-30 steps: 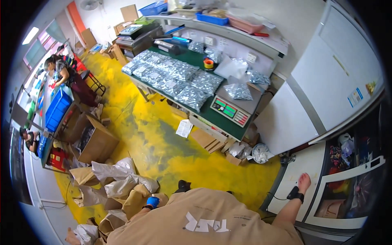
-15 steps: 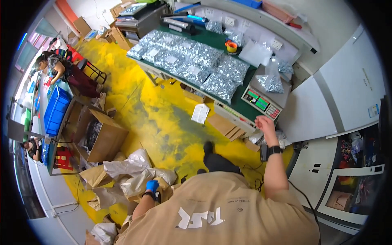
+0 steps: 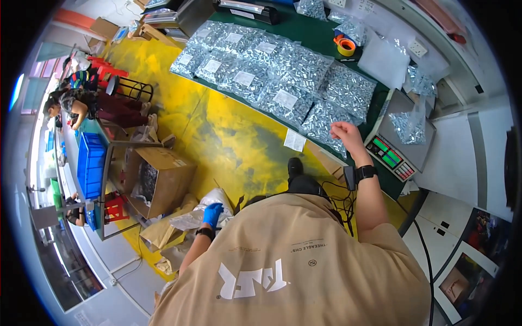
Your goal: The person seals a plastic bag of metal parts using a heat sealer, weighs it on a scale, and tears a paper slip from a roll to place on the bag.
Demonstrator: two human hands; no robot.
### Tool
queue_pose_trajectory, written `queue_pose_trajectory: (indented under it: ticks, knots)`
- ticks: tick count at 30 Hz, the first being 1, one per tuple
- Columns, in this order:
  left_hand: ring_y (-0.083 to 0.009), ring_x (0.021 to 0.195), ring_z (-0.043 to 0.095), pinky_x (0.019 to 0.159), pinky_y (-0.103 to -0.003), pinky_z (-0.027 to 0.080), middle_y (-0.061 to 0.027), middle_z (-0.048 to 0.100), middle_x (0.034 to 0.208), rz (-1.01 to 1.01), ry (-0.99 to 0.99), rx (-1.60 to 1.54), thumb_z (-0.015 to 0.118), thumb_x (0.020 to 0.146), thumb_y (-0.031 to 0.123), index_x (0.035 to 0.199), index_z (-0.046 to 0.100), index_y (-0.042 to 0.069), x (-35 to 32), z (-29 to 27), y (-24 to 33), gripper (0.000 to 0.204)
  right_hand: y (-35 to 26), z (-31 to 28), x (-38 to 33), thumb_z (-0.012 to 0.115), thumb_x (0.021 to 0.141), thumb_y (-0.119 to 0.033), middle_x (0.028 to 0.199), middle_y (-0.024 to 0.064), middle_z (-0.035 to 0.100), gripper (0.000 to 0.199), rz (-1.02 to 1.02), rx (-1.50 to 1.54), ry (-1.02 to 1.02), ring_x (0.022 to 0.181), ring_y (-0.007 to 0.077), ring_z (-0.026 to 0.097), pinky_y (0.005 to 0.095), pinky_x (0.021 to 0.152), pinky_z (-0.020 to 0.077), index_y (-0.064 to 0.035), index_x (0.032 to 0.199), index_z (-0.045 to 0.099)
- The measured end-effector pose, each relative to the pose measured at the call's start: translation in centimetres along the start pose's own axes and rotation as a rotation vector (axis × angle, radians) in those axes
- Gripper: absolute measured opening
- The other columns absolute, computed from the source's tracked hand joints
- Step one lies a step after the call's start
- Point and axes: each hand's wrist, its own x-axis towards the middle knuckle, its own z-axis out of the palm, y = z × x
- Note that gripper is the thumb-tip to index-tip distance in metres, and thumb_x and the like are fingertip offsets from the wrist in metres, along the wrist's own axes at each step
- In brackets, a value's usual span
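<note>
My bare right hand (image 3: pixel 349 139) is in the air over the near edge of the green-topped table, its fingers curled in loosely and nothing showing in them. Just beyond it lies a clear bag of small silvery metal pieces (image 3: pixel 324 124), the nearest of several filled bags with white labels. To its right stands a counting scale (image 3: pixel 389 155) with green displays. A smaller bag of metal pieces (image 3: pixel 406 127) rests on its platform. Low on the left, my left hand (image 3: pixel 213 214) wears a blue glove and is in front of a whitish sack (image 3: pixel 217 197); its fingers are hard to make out.
Orange tape rolls (image 3: pixel 345 44) and a flat plastic bag (image 3: pixel 384 61) lie toward the table's back. On the left are an open cardboard box (image 3: pixel 171 179), a blue crate (image 3: pixel 91 165) and a seated person (image 3: pixel 81 106). Black cables (image 3: pixel 342 202) hang near my right side.
I have moved toward the table, so the bags and scale appear larger. My right hand has gone from in front of the scale to beside the nearest bag. The gloved hand has shifted rightward and up in view.
</note>
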Motion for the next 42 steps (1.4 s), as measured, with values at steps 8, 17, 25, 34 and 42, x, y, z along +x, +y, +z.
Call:
queue_pose_trajectory:
  ticks: [8, 17, 25, 34, 42]
  knots:
    - [-0.0189, 0.083, 0.065, 0.078, -0.03, 0.051, -0.0124, 0.069, 0.093, 0.198, -0.142, 0.195, 0.059, 0.087, 0.011, 0.105, 0.066, -0.003, 10.6, 0.0, 16.8, 0.024, -1.3, 1.0, 1.7, 0.058, 0.092, -0.014, 0.088, 0.0061, 0.066, 0.022, 0.04, 0.054, 0.119, 0.076, 0.0112, 0.061, 0.025, 0.073, 0.0502, 0.0015, 0.106, 0.064]
    - [-0.0285, 0.093, 0.064, 0.084, -0.037, 0.05, -0.0151, 0.068, 0.103, 0.554, -0.852, 0.953, 0.056, 0.086, 0.021, 0.104, 0.068, 0.004, 25.5, 5.5, 27.8, 0.027, 2.2, 8.4, -9.1, 0.059, 0.092, -0.016, 0.084, 0.0065, 0.067, 0.02, 0.147, 0.214, 0.462, 0.075, 0.0124, 0.061, 0.0266, 0.072, 0.0501, 0.0009, 0.101, 0.066]
    - [-0.0377, 0.099, 0.061, 0.088, -0.043, 0.047, -0.0192, 0.066, 0.105, 0.848, -1.32, 1.649, 0.047, 0.089, 0.032, 0.101, 0.069, 0.008, 31.7, 13.2, 24.7, 0.034, 19.0, 28.3, -15.2, 0.061, 0.09, -0.019, 0.079, 0.0085, 0.068, 0.021, 0.491, 0.654, 1.015, 0.071, 0.0165, 0.064, 0.0283, 0.067, 0.0513, 0.0008, 0.095, 0.066]
    - [-0.0418, 0.091, 0.061, 0.077, -0.049, 0.048, -0.0237, 0.065, 0.095, 0.929, -1.189, 1.917, 0.045, 0.086, 0.029, 0.085, 0.069, 0.004, 41.8, 26.0, 13.5, 0.035, 32.7, 42.2, -8.3, 0.059, 0.089, -0.018, 0.078, 0.0079, 0.067, 0.02, 0.73, 1.328, 1.141, 0.071, 0.0163, 0.064, 0.0271, 0.068, 0.0514, -0.0008, 0.096, 0.065]
    - [-0.0419, 0.088, 0.063, 0.076, -0.048, 0.05, -0.0237, 0.065, 0.093, 1.174, -1.085, 1.851, 0.046, 0.084, 0.023, 0.08, 0.069, 0.005, 51.2, 39.0, 1.9, 0.029, 40.4, 44.9, 1.3, 0.057, 0.092, -0.019, 0.083, 0.0075, 0.066, 0.022, 0.459, 1.449, 1.087, 0.076, 0.0157, 0.063, 0.0277, 0.074, 0.05, 0.0003, 0.099, 0.065]
